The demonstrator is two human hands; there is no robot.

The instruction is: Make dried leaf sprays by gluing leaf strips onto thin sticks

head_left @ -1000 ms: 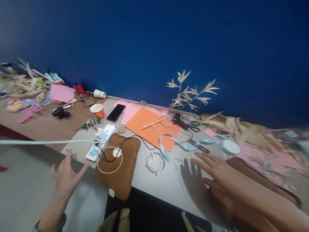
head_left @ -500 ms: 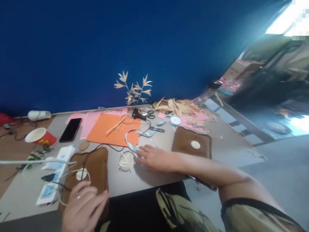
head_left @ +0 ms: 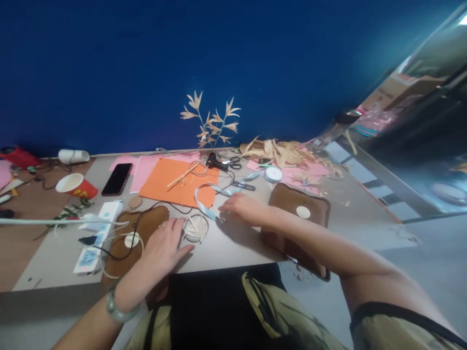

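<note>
My left hand (head_left: 164, 245), a bangle on its wrist, lies palm down with fingers stretched out at the front of the table. Its fingertips are at the left side of a small round dish (head_left: 196, 228) holding pale thin strips. Over the table to the right of the dish is my right hand (head_left: 242, 210), its fingers extended to the left and its thumb hidden. A light blue ribbon (head_left: 204, 206) curls just beside those fingertips; whether they touch it I cannot tell. The ribbon runs back toward its white-faced roll (head_left: 273, 174).
Orange sheets (head_left: 178, 187), a glue gun (head_left: 215, 160), scissors (head_left: 234, 163) and dried husks (head_left: 277, 151) lie behind. Brown pads (head_left: 282, 204) flank the hands. A power strip (head_left: 98, 236) with cables, a phone (head_left: 117, 179) and a paper cup (head_left: 78, 185) are at left.
My left hand has moved forward and right, from over the left brown pad to beside the dish. My right hand has shifted slightly away from the dish, toward the back. The view has shifted too.
</note>
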